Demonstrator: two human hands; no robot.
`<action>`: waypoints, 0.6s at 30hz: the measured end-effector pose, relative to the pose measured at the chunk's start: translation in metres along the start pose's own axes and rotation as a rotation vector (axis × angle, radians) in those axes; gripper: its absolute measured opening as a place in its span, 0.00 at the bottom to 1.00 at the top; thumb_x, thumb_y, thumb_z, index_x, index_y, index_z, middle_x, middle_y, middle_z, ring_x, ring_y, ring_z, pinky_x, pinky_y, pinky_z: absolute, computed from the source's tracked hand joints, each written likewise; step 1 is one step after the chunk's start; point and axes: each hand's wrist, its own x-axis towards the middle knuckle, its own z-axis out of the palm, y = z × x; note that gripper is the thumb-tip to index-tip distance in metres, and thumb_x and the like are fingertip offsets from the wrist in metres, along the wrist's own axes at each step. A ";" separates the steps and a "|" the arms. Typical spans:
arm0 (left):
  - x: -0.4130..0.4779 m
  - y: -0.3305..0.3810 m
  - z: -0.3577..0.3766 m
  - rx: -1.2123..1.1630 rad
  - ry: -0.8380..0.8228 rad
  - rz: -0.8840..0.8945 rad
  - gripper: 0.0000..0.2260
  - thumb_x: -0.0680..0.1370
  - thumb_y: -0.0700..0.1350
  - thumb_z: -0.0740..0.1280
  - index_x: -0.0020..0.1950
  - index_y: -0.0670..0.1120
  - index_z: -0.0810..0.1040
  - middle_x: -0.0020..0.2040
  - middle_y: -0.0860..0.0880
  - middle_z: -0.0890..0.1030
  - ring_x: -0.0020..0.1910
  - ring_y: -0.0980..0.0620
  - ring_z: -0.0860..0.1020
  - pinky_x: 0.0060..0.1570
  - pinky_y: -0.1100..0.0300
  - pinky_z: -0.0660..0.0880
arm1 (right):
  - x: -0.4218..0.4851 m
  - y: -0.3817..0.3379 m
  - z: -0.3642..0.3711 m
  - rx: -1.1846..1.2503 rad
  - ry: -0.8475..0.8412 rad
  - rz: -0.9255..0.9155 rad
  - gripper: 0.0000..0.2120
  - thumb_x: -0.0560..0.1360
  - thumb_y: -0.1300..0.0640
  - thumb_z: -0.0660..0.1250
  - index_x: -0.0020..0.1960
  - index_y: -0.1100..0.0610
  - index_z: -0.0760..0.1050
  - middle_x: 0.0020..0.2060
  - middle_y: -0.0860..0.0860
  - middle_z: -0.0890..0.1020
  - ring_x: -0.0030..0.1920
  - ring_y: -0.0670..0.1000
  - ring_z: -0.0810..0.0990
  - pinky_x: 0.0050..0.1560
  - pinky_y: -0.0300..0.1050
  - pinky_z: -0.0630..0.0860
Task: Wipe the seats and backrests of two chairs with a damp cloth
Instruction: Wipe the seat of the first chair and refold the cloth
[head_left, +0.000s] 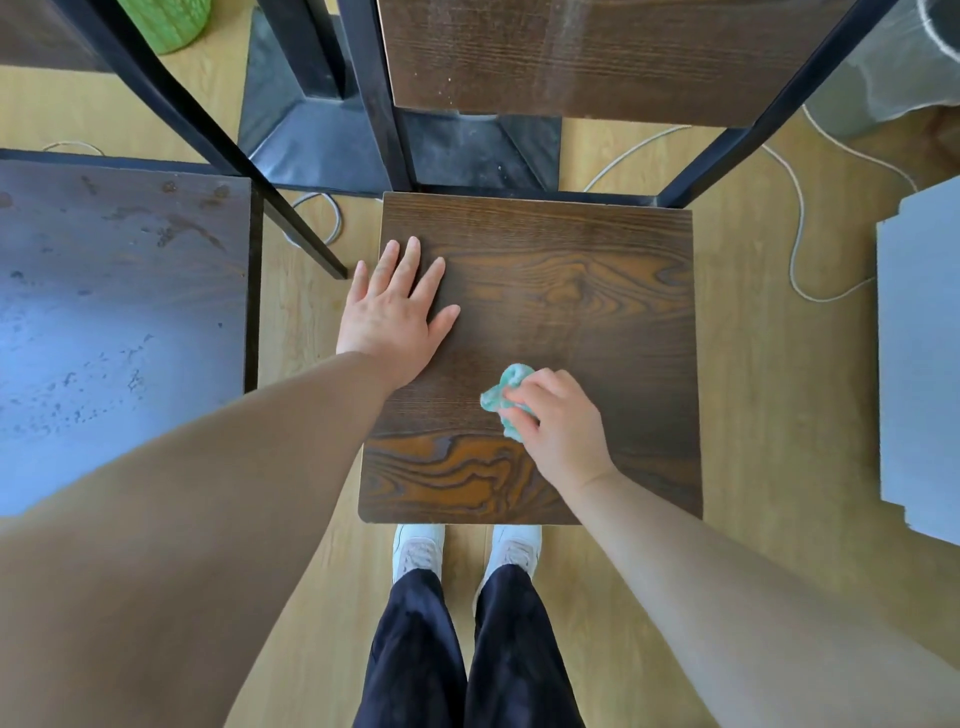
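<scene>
The chair seat (545, 291) sits at centre, its backrest (597, 57) at twelve o'clock. On the seat, the left hand (389, 312) lies flat at ten o'clock; the right hand (561, 421), at five o'clock, presses the cloth (506, 389). A second seat (119, 322) stands at nine o'clock.

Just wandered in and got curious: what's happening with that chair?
A person is cleaning a wooden chair seat. Their right hand presses a bunched teal cloth onto the near part of the seat, while the left hand lies flat on its left edge. A second chair seat, spotted and smeared, stands to the left.
</scene>
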 end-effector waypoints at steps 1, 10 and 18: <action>-0.002 0.000 0.002 0.006 0.000 0.001 0.29 0.83 0.64 0.43 0.82 0.53 0.48 0.82 0.49 0.44 0.81 0.47 0.41 0.78 0.45 0.43 | -0.008 -0.004 0.003 0.003 -0.012 -0.023 0.09 0.77 0.54 0.64 0.46 0.55 0.82 0.44 0.49 0.80 0.44 0.53 0.76 0.41 0.44 0.76; -0.010 0.004 0.011 0.076 -0.033 0.001 0.34 0.81 0.67 0.43 0.82 0.51 0.42 0.82 0.47 0.40 0.80 0.45 0.39 0.78 0.45 0.44 | -0.086 -0.039 0.027 0.056 -0.162 -0.179 0.11 0.76 0.53 0.61 0.43 0.55 0.81 0.41 0.47 0.78 0.43 0.48 0.71 0.37 0.41 0.76; -0.008 0.015 0.014 0.041 -0.025 -0.059 0.37 0.79 0.69 0.44 0.82 0.50 0.43 0.82 0.46 0.40 0.80 0.45 0.39 0.78 0.45 0.45 | 0.024 0.006 -0.038 0.237 -0.090 0.021 0.13 0.76 0.48 0.65 0.44 0.57 0.80 0.43 0.52 0.78 0.45 0.54 0.76 0.44 0.48 0.71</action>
